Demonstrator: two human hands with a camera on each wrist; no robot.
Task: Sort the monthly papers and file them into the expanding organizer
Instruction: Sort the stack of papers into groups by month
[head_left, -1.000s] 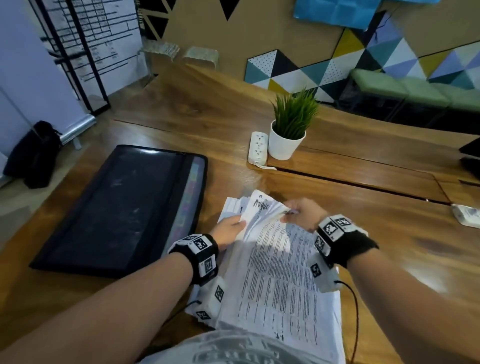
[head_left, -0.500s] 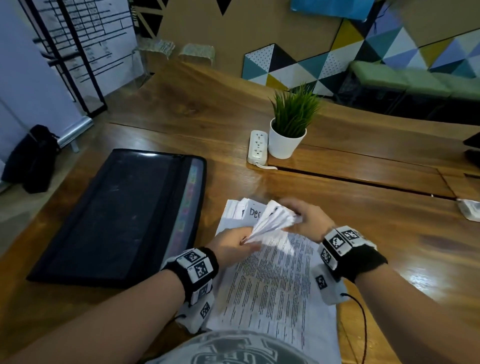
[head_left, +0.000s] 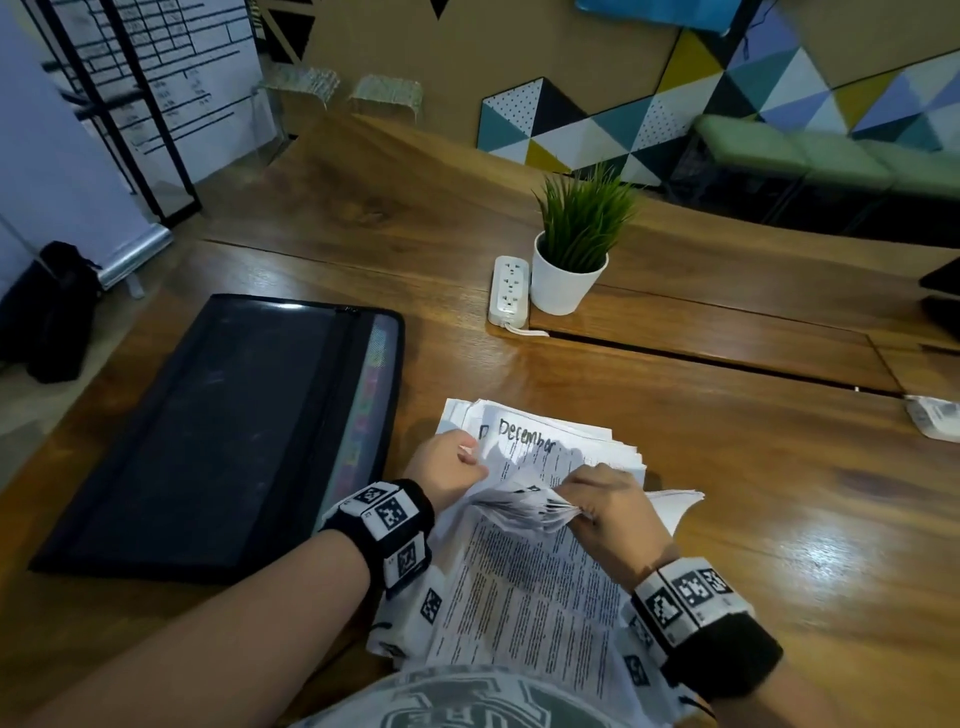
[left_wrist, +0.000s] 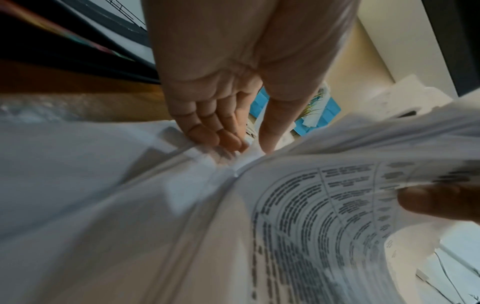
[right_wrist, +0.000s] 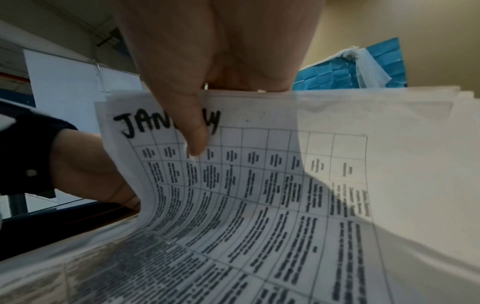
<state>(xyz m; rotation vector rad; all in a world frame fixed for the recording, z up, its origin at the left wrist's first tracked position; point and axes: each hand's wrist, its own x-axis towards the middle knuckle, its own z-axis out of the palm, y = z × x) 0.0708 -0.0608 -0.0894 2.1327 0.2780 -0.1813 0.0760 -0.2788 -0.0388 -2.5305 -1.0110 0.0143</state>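
Leafing through the papers (head_left: 524, 582) is the step in hand: sorting, with nothing filed yet, I judge. The right hand (head_left: 605, 506) pinches the top edges of a bundle of sheets, bent back toward the person; in the right wrist view its thumb (right_wrist: 193, 131) lies across a page headed with a word starting "JAN". The left hand (head_left: 449, 467) presses its straight fingers (left_wrist: 207, 134) on the left edge of the pile, holding it down without curling round it. Beyond the lifted bundle a sheet marked "December" (head_left: 527, 441) lies uncovered. The whole pile sits at lower centre of the head view, on the wooden table (head_left: 779, 493), its near end against the person's shirt.

The organizer (head_left: 223, 431), black and lying flat, is at left centre, just beside the papers. It looks closed, with a strip of coloured tabs showing along its right edge.

Next, as I read it, one month's sheets must be separated from the rest and the organizer opened to the matching pocket. That calls for a free hand, and both are busy on the pile.

A white power strip (head_left: 509, 291) and a potted plant (head_left: 574, 249) stand beside each other at upper centre, well apart from the work. Nothing lies between papers and organizer.
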